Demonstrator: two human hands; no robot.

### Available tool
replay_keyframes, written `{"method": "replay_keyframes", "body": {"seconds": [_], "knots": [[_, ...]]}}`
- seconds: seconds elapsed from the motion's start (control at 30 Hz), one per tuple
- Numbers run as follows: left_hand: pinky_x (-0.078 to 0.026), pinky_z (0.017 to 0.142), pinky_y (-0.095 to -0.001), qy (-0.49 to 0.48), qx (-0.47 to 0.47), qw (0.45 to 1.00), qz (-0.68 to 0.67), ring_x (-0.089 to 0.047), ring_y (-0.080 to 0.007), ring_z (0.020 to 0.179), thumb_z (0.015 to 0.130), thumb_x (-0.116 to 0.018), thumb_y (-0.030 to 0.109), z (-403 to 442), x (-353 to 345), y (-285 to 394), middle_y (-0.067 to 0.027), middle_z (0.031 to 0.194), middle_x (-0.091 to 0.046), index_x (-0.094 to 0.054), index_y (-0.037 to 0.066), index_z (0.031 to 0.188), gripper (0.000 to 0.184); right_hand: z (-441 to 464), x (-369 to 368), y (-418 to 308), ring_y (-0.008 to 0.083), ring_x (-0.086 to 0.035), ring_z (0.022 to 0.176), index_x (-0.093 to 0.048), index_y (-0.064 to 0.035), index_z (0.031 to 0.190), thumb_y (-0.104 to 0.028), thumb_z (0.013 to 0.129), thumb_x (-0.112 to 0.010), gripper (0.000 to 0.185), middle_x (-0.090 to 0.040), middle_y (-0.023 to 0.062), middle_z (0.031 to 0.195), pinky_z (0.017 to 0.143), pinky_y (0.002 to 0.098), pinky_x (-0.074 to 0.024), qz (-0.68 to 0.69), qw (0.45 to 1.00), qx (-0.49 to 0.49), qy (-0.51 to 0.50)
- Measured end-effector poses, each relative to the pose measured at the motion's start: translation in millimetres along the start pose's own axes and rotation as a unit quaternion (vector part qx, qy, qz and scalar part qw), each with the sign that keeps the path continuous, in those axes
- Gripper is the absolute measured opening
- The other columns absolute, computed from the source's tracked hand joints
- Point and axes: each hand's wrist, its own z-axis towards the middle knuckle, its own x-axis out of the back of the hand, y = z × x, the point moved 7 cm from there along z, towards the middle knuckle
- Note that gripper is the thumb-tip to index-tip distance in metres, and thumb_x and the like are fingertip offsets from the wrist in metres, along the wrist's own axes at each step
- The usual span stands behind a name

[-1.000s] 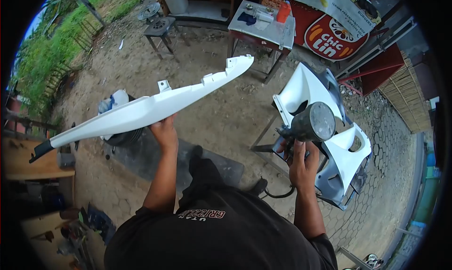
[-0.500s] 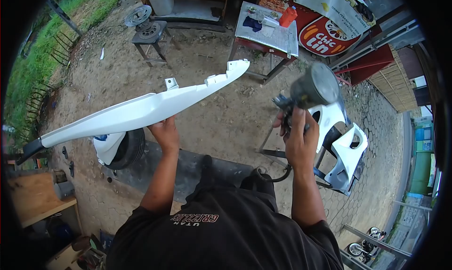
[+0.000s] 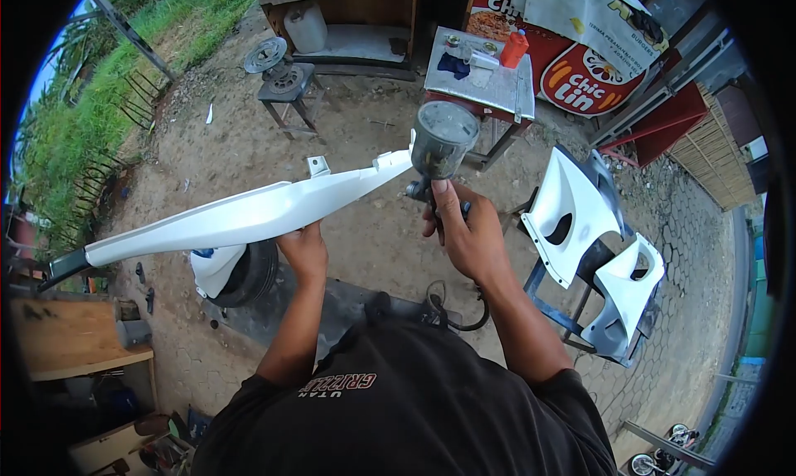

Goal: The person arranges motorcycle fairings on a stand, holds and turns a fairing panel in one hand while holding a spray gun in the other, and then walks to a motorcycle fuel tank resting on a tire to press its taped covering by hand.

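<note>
A long white motorcycle body panel [image 3: 240,215] stretches across the left half of the view, tilted up to the right. My left hand [image 3: 303,252] holds it from beneath near its middle, the fingers partly hidden behind it. A black piece [image 3: 66,266] sticks out of its left end. My right hand [image 3: 466,231] is wrapped round a spray gun [image 3: 423,190] with a grey cup [image 3: 446,136] on top. The cup overlaps the panel's right tip from this viewpoint; whether they touch I cannot tell. A dark hose [image 3: 477,314] curves below my right wrist.
White panels [image 3: 572,219] rest on a dark stand to the right. Ahead, a small table [image 3: 497,99] bears a red bottle [image 3: 515,50] and cloth. A stool [image 3: 290,94] holds metal discs. A tyre [image 3: 253,273] with a white part lies below the held panel.
My right hand has swung left with the spray gun, from over the right-hand panels to the held panel's right end. The view has shifted slightly; my left hand still supports the panel.
</note>
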Motion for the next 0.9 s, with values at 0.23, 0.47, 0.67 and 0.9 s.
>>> {"method": "replay_keyframes", "body": {"seconds": [0.23, 0.47, 0.67, 0.9], "knots": [[-0.057, 0.102, -0.0375, 0.022, 0.000, 0.999, -0.046, -0.075, -0.0227, 0.110, 0.097, -0.083, -0.003, -24, -26, 28, -0.0136, 0.118, -0.080, -0.075, -0.012, 0.122, 0.027, -4, 48, 27, 0.0283, -0.078, 0.073, -0.075, 0.0033, 0.100, -0.057, 0.119, -0.054, 0.067, -0.076, 0.0141, 0.076, 0.076, 0.0450, -0.0588, -0.012, 0.997, 0.033, 0.075], [-0.070, 0.093, -0.0344, 0.005, 0.046, 0.989, -0.138, -0.076, -0.0214, 0.113, 0.099, -0.079, -0.007, -40, -52, 43, -0.0137, 0.125, -0.075, -0.069, -0.011, 0.131, 0.034, -16, 65, 43, 0.0293, -0.080, 0.075, -0.077, 0.0037, 0.105, -0.060, 0.118, -0.054, 0.069, -0.076, 0.0154, 0.077, 0.077, 0.0468, -0.0598, 0.013, 0.999, 0.033, 0.015], [-0.070, 0.092, -0.0341, -0.047, 0.052, 0.981, -0.182, -0.076, -0.0222, 0.117, 0.101, -0.077, -0.007, -23, -87, 31, -0.0131, 0.132, -0.071, -0.062, -0.008, 0.143, 0.044, -16, 91, 49, 0.0284, -0.079, 0.074, -0.077, 0.0031, 0.104, -0.060, 0.118, -0.054, 0.068, -0.075, 0.0143, 0.075, 0.076, 0.0452, -0.0597, 0.007, 0.993, -0.006, 0.117], [-0.070, 0.089, -0.0321, -0.117, 0.076, 0.968, -0.210, -0.076, -0.0200, 0.113, 0.104, -0.078, -0.004, 11, -123, 19, -0.0138, 0.133, -0.069, -0.055, -0.005, 0.148, 0.049, -9, 61, 24, 0.0288, -0.078, 0.072, -0.076, 0.0028, 0.101, -0.060, 0.118, -0.053, 0.069, -0.074, 0.0137, 0.072, 0.074, 0.0445, -0.0590, -0.037, 0.992, -0.015, 0.120]]}}
